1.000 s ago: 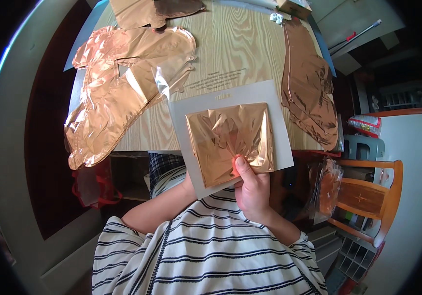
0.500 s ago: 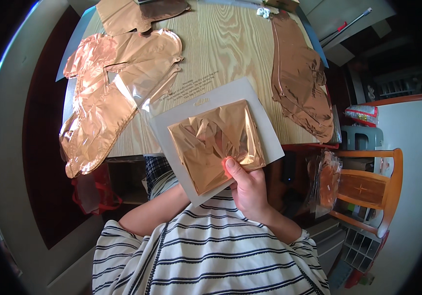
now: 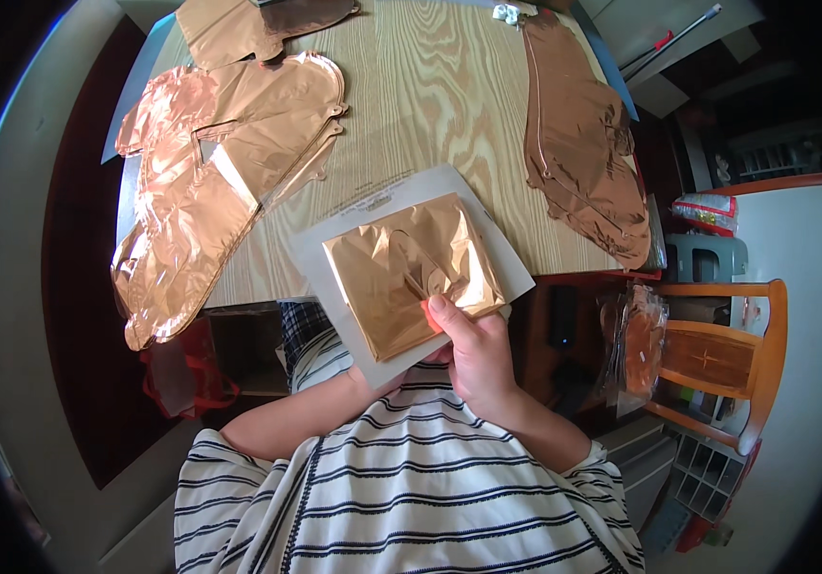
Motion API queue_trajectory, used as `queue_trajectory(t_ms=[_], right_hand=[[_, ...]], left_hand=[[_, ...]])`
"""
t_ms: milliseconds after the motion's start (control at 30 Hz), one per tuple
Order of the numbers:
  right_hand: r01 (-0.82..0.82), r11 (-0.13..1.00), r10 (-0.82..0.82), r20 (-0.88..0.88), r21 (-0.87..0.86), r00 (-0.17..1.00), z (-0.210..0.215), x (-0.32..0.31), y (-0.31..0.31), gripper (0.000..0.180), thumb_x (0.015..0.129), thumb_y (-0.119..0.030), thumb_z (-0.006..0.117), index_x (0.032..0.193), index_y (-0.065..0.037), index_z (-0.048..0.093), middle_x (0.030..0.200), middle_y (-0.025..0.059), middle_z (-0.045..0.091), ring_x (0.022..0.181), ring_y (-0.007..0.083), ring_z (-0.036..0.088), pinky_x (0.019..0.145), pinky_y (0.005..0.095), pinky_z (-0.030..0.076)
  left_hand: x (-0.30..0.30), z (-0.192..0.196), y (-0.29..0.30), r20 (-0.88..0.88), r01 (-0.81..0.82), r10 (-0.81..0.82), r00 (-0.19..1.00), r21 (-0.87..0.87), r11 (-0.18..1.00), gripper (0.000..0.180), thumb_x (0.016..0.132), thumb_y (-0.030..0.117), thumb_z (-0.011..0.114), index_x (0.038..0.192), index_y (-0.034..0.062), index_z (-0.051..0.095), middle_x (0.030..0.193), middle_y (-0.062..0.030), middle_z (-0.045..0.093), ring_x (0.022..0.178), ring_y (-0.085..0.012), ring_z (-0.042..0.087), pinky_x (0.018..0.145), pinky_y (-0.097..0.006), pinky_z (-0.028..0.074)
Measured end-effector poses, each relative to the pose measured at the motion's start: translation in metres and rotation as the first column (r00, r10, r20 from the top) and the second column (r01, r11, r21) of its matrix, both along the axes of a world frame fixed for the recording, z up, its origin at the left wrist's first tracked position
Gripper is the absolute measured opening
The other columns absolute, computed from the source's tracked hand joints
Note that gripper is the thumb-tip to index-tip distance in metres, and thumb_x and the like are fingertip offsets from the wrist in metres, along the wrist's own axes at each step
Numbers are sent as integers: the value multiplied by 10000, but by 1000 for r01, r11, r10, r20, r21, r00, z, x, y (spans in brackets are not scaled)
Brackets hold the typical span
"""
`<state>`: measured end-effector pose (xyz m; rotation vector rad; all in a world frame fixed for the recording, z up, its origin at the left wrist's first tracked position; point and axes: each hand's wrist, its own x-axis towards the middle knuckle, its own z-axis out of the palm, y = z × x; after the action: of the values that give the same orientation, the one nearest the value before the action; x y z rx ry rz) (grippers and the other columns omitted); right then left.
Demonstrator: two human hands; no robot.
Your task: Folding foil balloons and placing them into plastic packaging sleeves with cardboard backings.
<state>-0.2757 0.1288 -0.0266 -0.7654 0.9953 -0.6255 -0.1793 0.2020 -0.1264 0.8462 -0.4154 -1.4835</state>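
— While the right hand [image 3: 476,352] pinches the near edge of that flat packet, which part of it actually does the gripping?

— Its thumb lies on top of the folded rose-gold foil balloon [image 3: 413,272], and the other fingers are curled underneath out of sight, so the hand is closed on the packet from both faces. That keeps the white backing card [image 3: 320,251] and the foil pressed together as one stiff sheet, tilted up toward the wearer's face rather than lying on the wood.

— And the left hand?

— I can't tell. The left forearm [image 3: 296,421] runs up under the card, and the hand itself is hidden behind it; probably it supports the far side from below, but whether those fingers are shut or loose does not show.

— Where is the packet relative to the table?

— It is held above the near edge of the wooden table [image 3: 430,105], partly over the tabletop and partly over the lap in the striped shirt [image 3: 401,497].

— What about the rest of the foil?

— Unfolded flat balloons lie spread on the tabletop. A heap of shiny copper ones [image 3: 210,191] covers the left side and droops over the edge, and a darker bronze one [image 3: 583,143] stretches along the right side. They lie flat and apart from the packet, well clear of both hands. A wooden chair [image 3: 717,354] stands off to the right, with more packaged foil [image 3: 639,344] hanging beside it.
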Motion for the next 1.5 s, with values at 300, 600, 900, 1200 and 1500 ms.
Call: queue_trajectory(t_ms=[300, 600, 900, 1200, 1500], right_hand=[[-56, 991, 63, -56, 126, 996, -4, -10, 3, 228, 954, -282, 693, 1063, -88, 648, 901, -31, 659, 666, 31, 572, 500, 180, 425], [-212, 956, 217, -3, 203, 976, -6, -28, -2, 324, 985, -325, 642, 1110, -28, 656, 955, 47, 702, 699, 107, 634, 603, 232, 508], [-155, 979, 155, 10, 129, 988, -17, -33, 1, 332, 1025, -315, 588, 1064, 7, 662, 901, 83, 707, 720, 152, 698, 667, 264, 555], [-172, 970, 151, 123, 174, 981, -16, -29, 11, 223, 1030, -213, 568, 1098, -18, 650, 958, 93, 714, 760, 168, 712, 696, 297, 592], [-175, 982, 173, 35, 70, 984, -9, -32, 16, 242, 1022, -193, 579, 1170, -9, 631, 1001, 68, 705, 768, 131, 694, 669, 272, 587]], left_hand=[[5, 0, 21, 85, 115, -129, 988, 150, 982, 324, 980, 259, 602, 1246, 76, 579, 946, -32, 662, 605, -89, 566, 449, -236, 374], [10, -6, 28, -41, 55, -64, 997, -176, 983, 387, 1027, 193, 535, 1389, 57, 542, 1295, -67, 603, 1158, -160, 571, 1002, -306, 454], [18, 4, 17, -198, 76, -101, 975, -129, 989, 415, 1008, 191, 590, 1396, 55, 531, 1319, -70, 601, 1179, -172, 582, 1004, -318, 476], [21, 4, 19, -395, 132, -101, 913, 54, 990, 424, 979, 199, 648, 1366, 57, 552, 1301, -67, 617, 1159, -163, 590, 966, -320, 494], [12, 10, 2, -377, 125, -131, 917, -40, 991, 423, 978, 197, 647, 1366, 57, 552, 1296, -64, 620, 1153, -161, 591, 956, -318, 496]])
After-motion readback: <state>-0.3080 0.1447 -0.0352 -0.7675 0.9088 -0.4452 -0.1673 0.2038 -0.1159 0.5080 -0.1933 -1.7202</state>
